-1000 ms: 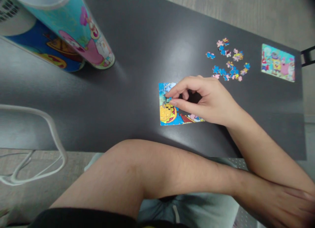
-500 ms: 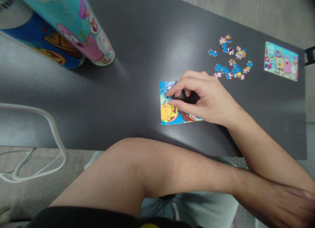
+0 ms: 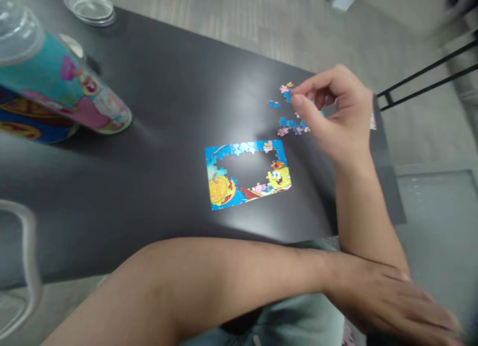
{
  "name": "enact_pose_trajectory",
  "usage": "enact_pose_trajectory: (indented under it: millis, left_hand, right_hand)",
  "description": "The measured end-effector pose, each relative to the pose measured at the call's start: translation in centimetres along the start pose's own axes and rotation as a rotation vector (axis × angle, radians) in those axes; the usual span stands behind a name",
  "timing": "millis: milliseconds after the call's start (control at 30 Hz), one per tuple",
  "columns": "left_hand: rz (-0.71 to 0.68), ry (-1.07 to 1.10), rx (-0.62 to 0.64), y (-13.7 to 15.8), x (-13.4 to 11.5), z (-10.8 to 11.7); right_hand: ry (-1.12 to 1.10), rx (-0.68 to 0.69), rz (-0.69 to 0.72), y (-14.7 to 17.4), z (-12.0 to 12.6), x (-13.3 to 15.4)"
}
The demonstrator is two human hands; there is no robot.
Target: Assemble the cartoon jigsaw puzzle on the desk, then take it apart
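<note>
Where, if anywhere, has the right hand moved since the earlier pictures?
Yes: judged against the table, the right hand has moved from over the partly built puzzle rightward and farther out, toward the loose pieces.

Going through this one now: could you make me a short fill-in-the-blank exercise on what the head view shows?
1. The puzzle has its border together but a hole in its ____.
2. In the picture, the burger print sits in the puzzle's bottom-____ corner.
3. The right hand is at the loose puzzle ____, beyond the puzzle's top-right corner.
4. The left hand lies by the elbow end of the ____ forearm.

Missing words: middle; left; pieces; right.
</note>
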State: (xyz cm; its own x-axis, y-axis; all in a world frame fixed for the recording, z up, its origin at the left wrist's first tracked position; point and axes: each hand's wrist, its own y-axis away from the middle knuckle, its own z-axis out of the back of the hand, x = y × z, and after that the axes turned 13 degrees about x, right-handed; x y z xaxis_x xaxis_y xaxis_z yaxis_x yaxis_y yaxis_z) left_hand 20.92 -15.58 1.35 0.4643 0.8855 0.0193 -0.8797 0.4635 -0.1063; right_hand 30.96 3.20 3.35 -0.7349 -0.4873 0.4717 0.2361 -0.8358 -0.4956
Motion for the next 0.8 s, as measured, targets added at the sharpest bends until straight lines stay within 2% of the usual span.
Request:
enact_pose_trajectory:
  millis: [33,67,133,200,333,467,800]
  left_hand:
    - [-0.085,-0.008,-0.209,0.1,-0.2,-0.6]
    - [-0.149,0.035,-0.340,0.1,-0.3,-1.4]
    - [-0.143,0.100,-0.491,-0.4,-0.4,-2.9]
    - [-0.132,0.092,-0.542,-0.8,-0.3,-3.8]
    - [-0.155,0.069,-0.527,-0.5,0.0,-3.7]
    - [-0.151,0.063,-0.477,-0.1,0.2,-3.1]
    - [-0.102,-0.031,-0.361,0.1,-0.2,-3.0]
  right_hand:
    - [0.043,-0.074,-0.030,-0.1,0.8,-1.5]
    - [0.093,-0.117,-0.075,-0.1,1.7,-2.9]
    - [0.180,-0.166,-0.202,0.1,3.4,-5.3]
    - [0.218,-0.130,-0.288,0.5,4.8,-6.9]
    - [0.251,0.092,-0.433,1.3,5.6,-7.9]
    - [0.198,0.215,-0.532,1.3,5.0,-8.5]
    - [0.118,0.266,-0.518,0.4,2.5,-8.7]
